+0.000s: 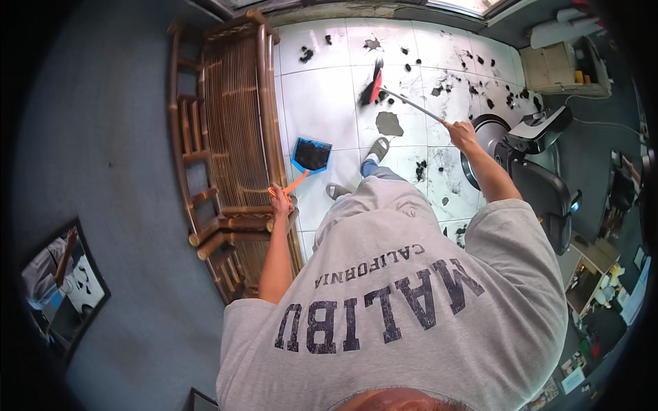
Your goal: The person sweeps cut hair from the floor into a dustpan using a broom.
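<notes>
My left hand is closed round the orange handle of a blue dustpan, beside the bamboo bench. Dark hair clippings fill much of the pan, which rests on the white tiles. My right hand grips the upper end of a broom's grey stick. At the stick's far end, the red broom head with black bristles touches the floor, blurred a little. Dark clumps of hair lie right by it, and a dark grey patch marks the floor nearer my feet.
A bamboo bench runs along the left. On the right stand a black barber chair with a round base, a beige cabinet and a cluttered shelf. More hair clumps dot the tiles. A mirror is at lower left.
</notes>
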